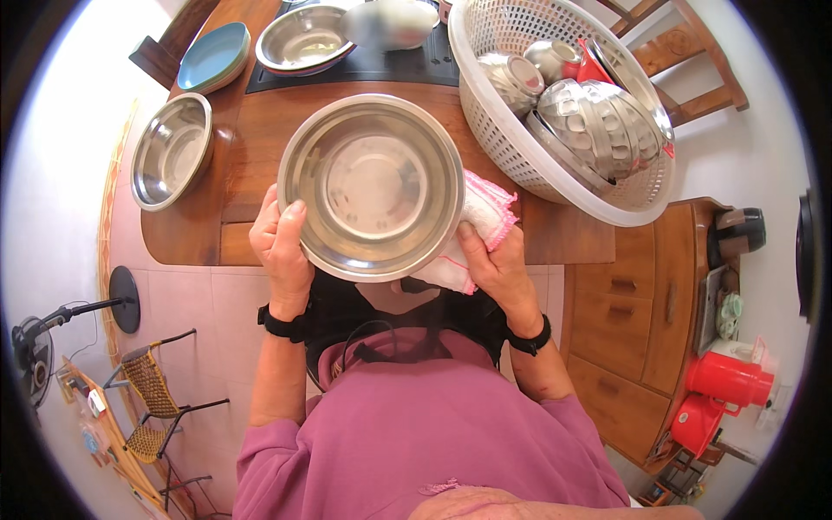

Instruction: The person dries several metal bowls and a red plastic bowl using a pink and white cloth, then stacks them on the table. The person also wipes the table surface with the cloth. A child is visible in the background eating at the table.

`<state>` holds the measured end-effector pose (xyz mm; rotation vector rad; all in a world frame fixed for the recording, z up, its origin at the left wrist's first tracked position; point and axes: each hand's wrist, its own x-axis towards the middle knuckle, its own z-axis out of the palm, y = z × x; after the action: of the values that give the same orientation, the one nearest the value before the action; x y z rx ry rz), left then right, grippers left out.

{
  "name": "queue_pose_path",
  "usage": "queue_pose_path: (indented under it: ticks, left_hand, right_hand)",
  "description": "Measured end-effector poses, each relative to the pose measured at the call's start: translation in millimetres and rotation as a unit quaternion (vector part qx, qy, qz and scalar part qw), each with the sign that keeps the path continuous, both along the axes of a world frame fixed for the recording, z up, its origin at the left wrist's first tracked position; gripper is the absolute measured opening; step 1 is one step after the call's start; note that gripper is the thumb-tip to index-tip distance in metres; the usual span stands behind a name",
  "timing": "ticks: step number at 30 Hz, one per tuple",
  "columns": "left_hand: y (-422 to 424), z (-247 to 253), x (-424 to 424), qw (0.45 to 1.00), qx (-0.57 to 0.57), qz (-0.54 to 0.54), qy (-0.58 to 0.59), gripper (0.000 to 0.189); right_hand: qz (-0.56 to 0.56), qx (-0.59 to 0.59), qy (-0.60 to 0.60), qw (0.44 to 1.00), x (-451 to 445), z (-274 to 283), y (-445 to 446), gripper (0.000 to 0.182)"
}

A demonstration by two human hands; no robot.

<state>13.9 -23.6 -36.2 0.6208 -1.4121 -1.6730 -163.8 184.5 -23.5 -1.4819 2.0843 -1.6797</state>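
A wide stainless steel basin [377,185] is held up before me over the table's near edge, its inside facing the camera. My left hand [283,250] grips its left rim, thumb over the lip. My right hand [494,263] presses a white cloth with pink edging [489,205] against the lower right rim. The cloth runs behind the basin there, and most of the right fingers are hidden under it. To the left, another steel basin [172,153] stands on the wooden table [253,140].
A white plastic basket [494,140] holding several steel bowls [585,123] stands at the right. Stacked blue dishes [211,57] and steel basins [304,39] are at the back, by a black panel [422,68]. A wooden cabinet [617,325] and woven chair [153,383] flank me.
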Motion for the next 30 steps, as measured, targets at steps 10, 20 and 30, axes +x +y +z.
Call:
queue_pose_path:
  ticks: [10,20,30]
  left_hand:
    - [-2,3,2,1.0,-0.002,-0.019,-0.02,0.024]
    - [-2,10,3,0.999,0.006,-0.044,-0.026,0.028]
    - [-3,15,1,0.995,0.003,-0.087,-0.039,0.029]
  right_hand:
    - [0.0,0.011,0.002,1.0,-2,3,1,0.022]
    - [0.004,0.013,-0.005,1.0,-4,-1,4,0.026]
    - [0.014,0.028,0.003,0.999,-7,-2,8,0.038]
